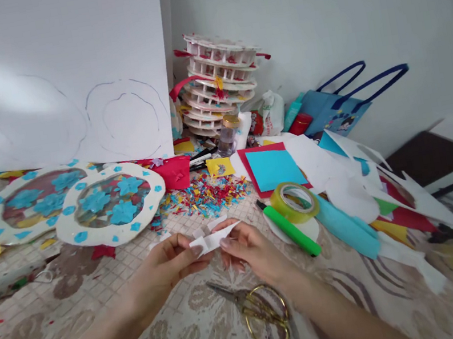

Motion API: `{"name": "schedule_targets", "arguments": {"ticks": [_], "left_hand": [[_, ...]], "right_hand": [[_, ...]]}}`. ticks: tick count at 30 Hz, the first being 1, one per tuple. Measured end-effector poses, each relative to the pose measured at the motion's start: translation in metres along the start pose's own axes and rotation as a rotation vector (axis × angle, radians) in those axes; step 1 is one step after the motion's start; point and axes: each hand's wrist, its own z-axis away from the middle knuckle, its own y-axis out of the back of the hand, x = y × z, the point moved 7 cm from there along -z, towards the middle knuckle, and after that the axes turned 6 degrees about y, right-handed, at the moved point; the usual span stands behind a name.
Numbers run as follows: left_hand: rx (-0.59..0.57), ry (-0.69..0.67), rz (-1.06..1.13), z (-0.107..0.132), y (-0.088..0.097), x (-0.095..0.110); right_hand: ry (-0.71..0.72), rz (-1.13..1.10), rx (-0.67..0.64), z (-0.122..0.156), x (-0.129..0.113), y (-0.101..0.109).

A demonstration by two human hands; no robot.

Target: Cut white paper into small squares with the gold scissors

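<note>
Between my two hands is a folded white paper strip (213, 241), held above the table. My left hand (180, 258) pinches its left end between thumb and fingers. The right end is gripped the same way by my right hand (248, 249). Just below lies a pair of scissors (262, 314) with gold handles, blades pointing up and left. Beyond my hands spreads a heap of red, yellow and blue paper snippets (208, 193). A green utility knife (292, 231) and a roll of clear yellowish tape (295, 201) rest right of my right hand.
Two white rings with blue paper flowers (116, 234) lie at left before a large white board (50, 77). A tiered white stack (220, 78) and glass jar (227, 137) stand behind. Blue paper squares (275, 168), paper scraps (390, 188) and a blue bag (329, 109) are at right.
</note>
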Motion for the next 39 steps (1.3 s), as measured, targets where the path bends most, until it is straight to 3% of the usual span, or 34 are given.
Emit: {"name": "schedule_targets", "arguments": {"ticks": [5,8,12,18,24,27,33,39], "left_hand": [[0.083,-0.085,-0.228,0.0,0.008,0.015],[0.081,-0.125,-0.301,-0.003,0.013,0.02],[0.049,-0.15,-0.32,-0.006,0.015,0.02],[0.114,-0.097,-0.531,0.003,0.011,0.022],[0.224,-0.253,-0.734,0.012,0.012,0.038],[0.236,-0.293,-0.696,0.011,0.015,0.039],[0.018,-0.09,-0.318,0.0,-0.001,0.008],[-0.031,-0.051,-0.356,0.003,-0.009,0.001]], "right_hand": [[0.098,-0.026,0.189,-0.006,0.005,0.007],[0.088,-0.032,0.253,-0.001,0.009,0.016],[0.053,-0.022,0.247,0.002,0.015,0.017],[0.027,0.027,0.216,0.004,0.02,0.014],[0.027,0.045,0.209,0.004,0.023,0.016],[0.041,0.042,0.212,0.005,0.02,0.014],[0.076,0.008,0.142,0.01,0.011,0.001],[0.079,-0.113,0.106,0.012,0.015,-0.007]]}}
